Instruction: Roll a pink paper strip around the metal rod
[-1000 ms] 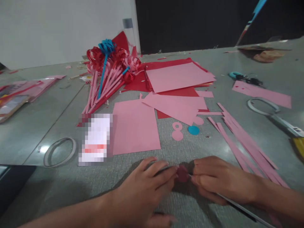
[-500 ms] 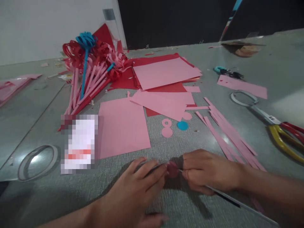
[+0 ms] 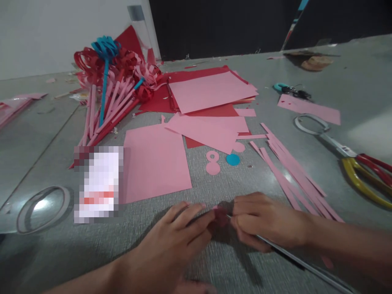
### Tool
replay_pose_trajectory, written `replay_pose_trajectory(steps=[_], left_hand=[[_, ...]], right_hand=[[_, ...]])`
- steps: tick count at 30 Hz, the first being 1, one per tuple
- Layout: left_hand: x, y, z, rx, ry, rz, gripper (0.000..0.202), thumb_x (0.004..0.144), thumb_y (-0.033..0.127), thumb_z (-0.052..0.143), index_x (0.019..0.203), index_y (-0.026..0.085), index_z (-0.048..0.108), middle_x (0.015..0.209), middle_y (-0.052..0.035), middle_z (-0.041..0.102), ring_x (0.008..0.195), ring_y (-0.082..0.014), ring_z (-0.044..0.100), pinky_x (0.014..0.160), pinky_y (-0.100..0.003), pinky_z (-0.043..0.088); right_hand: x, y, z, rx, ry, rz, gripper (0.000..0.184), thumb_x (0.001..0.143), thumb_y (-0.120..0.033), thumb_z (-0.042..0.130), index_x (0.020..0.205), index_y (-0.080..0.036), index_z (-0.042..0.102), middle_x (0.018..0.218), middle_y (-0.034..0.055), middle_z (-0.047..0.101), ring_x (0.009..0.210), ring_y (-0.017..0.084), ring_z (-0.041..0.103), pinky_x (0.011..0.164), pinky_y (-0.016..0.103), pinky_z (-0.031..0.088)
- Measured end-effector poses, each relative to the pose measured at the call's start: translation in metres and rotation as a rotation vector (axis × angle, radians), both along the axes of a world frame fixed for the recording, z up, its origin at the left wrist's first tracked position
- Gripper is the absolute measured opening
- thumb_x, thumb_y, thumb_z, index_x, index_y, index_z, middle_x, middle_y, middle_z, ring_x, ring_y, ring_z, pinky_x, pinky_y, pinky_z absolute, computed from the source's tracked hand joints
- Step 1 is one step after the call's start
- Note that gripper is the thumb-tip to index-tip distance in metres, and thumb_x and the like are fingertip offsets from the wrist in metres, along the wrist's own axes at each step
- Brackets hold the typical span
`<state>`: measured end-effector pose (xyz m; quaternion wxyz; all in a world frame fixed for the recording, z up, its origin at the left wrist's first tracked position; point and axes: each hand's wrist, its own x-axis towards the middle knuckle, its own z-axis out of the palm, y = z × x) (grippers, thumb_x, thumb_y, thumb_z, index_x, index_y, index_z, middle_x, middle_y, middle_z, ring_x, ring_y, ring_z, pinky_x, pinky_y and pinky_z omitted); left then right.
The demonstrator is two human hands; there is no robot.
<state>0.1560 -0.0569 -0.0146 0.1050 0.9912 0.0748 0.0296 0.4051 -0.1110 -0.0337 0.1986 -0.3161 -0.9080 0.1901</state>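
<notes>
Hands (image 3: 220, 224) unmoved on paper coil (image 3: 219, 215)

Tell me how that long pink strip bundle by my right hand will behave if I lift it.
The pink strips look thin and narrow, so probably floppy and very light. They lie loose and fanned, so likely to slide apart rather than lift together.

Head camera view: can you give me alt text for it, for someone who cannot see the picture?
Two bare hands meet low on a grey table: the left hand and right hand pinch a small dark pink paper coil between their fingers, with a thin rod running back under the right hand. Behind lie pink paper sheets, pink strips, paper flowers and scissors.
</notes>
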Motion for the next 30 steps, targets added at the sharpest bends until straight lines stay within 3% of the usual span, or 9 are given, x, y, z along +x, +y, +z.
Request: replay_pose_trajectory(steps=[11,21,30], left_hand=[[0.0017,0.0014,0.0018,0.014,-0.015,-0.035,0.062,0.079,0.064,0.045,0.12,0.02,0.058,0.129,-0.0064,0.055,0.117,-0.0242,0.045,0.103,-0.037,0.032],[0.0015,-0.0003,-0.0001,-0.004,0.032,0.0,0.067,0.075,0.07,0.047,0.12,0.02,0.058,0.132,-0.007,0.051,0.119,-0.0268,0.042,0.105,-0.04,0.028],[0.001,-0.0001,0.001,0.041,-0.004,-0.072,0.061,0.078,0.066,0.047,0.117,0.021,0.059,0.131,-0.0057,0.053,0.116,-0.0242,0.043,0.105,-0.036,0.029]], right_hand=[[-0.0004,-0.0007,0.0046,-0.089,-0.007,-0.019,0.031,0.083,-0.005,0.036,0.055,-0.019,0.041,0.057,-0.0039,0.045,0.054,0.01,0.033,0.052,0.025,0.024],[0.0013,-0.0002,0.0012,-0.021,0.037,0.049,0.03,0.082,-0.005,0.035,0.056,-0.019,0.04,0.058,-0.0033,0.041,0.055,0.011,0.029,0.052,0.026,0.022],[-0.0002,-0.005,0.003,-0.111,0.02,0.016,0.032,0.083,-0.005,0.034,0.054,-0.018,0.039,0.057,-0.0035,0.042,0.053,0.009,0.033,0.05,0.025,0.022]])
